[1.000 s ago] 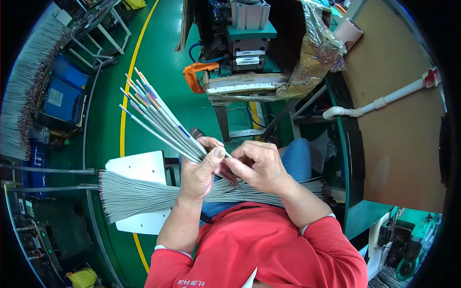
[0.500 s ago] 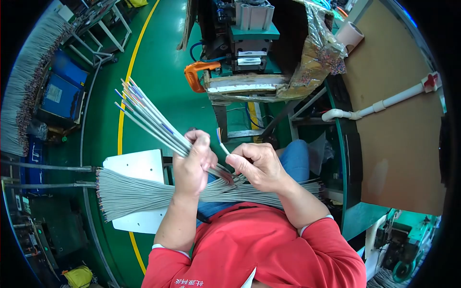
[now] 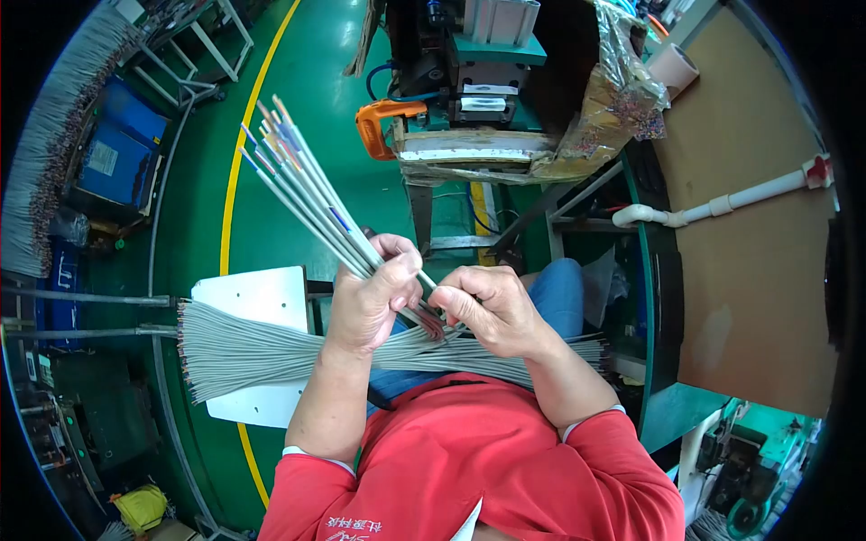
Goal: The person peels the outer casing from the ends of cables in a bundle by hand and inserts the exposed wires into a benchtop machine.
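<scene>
My left hand (image 3: pixel 377 293) is closed around a bunch of thin grey cables (image 3: pixel 311 185). Their stripped ends, showing coloured wires, fan out up and to the left. Close beside it, my right hand (image 3: pixel 489 308) pinches a single grey cable (image 3: pixel 427 279) between thumb and fingers; its tip is hard to make out. Under both hands a large bundle of grey cables (image 3: pixel 257 352) lies across my lap. Its left end spreads over a white board (image 3: pixel 257 293). Below my left hand the held cables bend in a reddish-looking loop (image 3: pixel 433 330).
Ahead stands a machine (image 3: pixel 487 68) behind a worn, taped cardboard edge (image 3: pixel 474 153), with an orange handle (image 3: pixel 377 126) at its left. To the right is a bench with a brown board (image 3: pixel 749 270) and a white pipe (image 3: pixel 731 203). More grey cables (image 3: pixel 54 135) hang at far left.
My right hand's cable, whose coloured end stood up apart before, now lies close against the left hand's bunch. The bunch has tilted more upright, and the view has shifted slightly.
</scene>
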`<state>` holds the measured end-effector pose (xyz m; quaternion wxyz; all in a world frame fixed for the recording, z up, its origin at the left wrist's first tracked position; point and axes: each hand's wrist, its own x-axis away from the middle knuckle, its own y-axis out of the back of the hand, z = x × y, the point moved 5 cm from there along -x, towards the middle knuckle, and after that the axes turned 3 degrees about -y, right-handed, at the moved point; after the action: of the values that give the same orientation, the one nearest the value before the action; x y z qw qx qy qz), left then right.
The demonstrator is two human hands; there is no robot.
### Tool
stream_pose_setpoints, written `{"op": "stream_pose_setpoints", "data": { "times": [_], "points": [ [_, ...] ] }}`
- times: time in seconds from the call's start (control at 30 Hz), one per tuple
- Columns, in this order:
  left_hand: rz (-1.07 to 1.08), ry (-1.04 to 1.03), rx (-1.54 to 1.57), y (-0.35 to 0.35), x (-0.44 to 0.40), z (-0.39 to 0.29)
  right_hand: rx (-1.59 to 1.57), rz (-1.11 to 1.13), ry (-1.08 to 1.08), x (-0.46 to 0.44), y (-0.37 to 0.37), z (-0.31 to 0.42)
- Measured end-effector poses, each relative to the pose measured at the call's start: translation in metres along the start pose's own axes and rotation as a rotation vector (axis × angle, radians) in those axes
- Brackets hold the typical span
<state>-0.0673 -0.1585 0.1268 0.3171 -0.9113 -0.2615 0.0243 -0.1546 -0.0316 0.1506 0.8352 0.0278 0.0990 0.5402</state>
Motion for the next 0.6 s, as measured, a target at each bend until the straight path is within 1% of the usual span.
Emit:
{"op": "stream_pose_setpoints", "data": {
  "times": [0.07, 0.17, 0.3, 0.47, 0.6],
  "points": [
    [0.030, -0.008, -0.041, -0.004, 0.001, -0.001, 0.013, -0.003, 0.008, 0.000, 0.000, -0.001],
    [-0.007, 0.019, -0.190, -0.011, 0.003, -0.004, 0.041, -0.009, 0.036, -0.001, 0.001, 0.001],
    [0.034, -0.031, -0.119, -0.007, 0.002, -0.001, 0.058, -0.055, 0.066, 0.001, 0.007, 0.003],
    [0.048, -0.024, -0.154, -0.007, 0.007, -0.001, 0.038, -0.016, 0.077, 0.002, 0.006, 0.009],
    [0.018, -0.088, -0.046, -0.008, 0.009, 0.007, 0.050, -0.056, 0.083, 0.003, 0.000, 0.004]
  ]
}}
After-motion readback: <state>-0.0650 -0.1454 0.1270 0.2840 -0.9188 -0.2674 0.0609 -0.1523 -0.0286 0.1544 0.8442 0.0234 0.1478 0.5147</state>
